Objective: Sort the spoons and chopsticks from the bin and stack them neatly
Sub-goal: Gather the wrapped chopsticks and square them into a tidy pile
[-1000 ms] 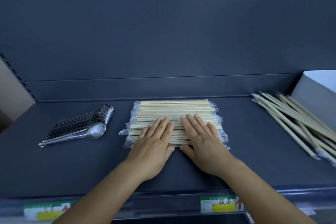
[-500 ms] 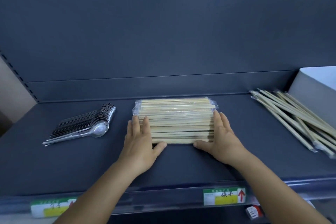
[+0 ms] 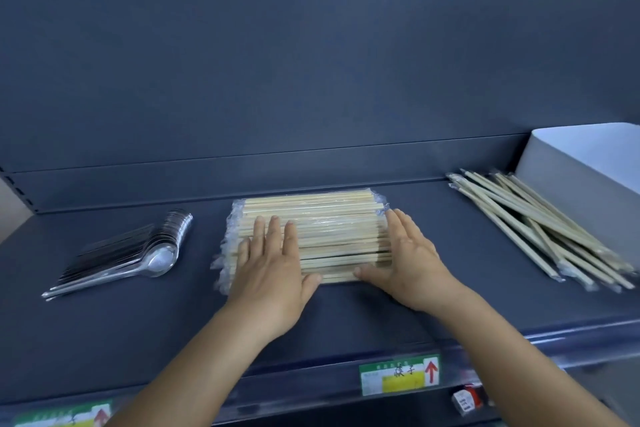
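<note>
Your left hand (image 3: 268,265) lies flat with straight fingers on the left part of the wrapped chopstick stack (image 3: 311,236) at mid-shelf; your right hand (image 3: 401,260), also flat, presses its right end. The sticks look light and stiff, but the plastic sleeves will likely slide, so square them from the ends. The loose chopsticks (image 3: 540,229) lie beside the white bin (image 3: 588,170), the spoons (image 3: 135,253) to the left. The dark shelf (image 3: 450,288) is smooth and backed by a panel.
</note>
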